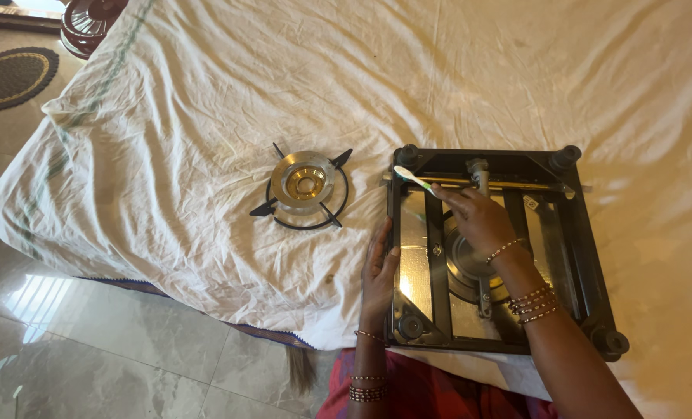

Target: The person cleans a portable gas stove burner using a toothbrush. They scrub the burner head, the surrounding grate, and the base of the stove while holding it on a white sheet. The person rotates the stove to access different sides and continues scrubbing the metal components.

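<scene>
White cloth (206, 116) covers table; upturned stove (501, 248) lies on it, underside up. Right hand (478, 217) grips toothbrush (417, 181), bristles at stove's far left corner. Left hand (378, 271) rests flat, fingers extended, against stove's left edge. Burner (305, 185) with pan support sits apart, left. Step appears to be scrubbing frame; next stroke needs steady bracing, light pressure.

My left hand (379, 268) lies flat against the left edge of the overturned stove (501, 248), closing that side. My right hand (478, 221), holding the toothbrush (416, 180), blocks the centre of the frame. The pan support with burner (305, 186) sits apart to the left; the cloth (206, 116) between it and the stove offers a passable lane. Cloth beyond the stove's far and right edges appears open, though wrinkled.
</scene>
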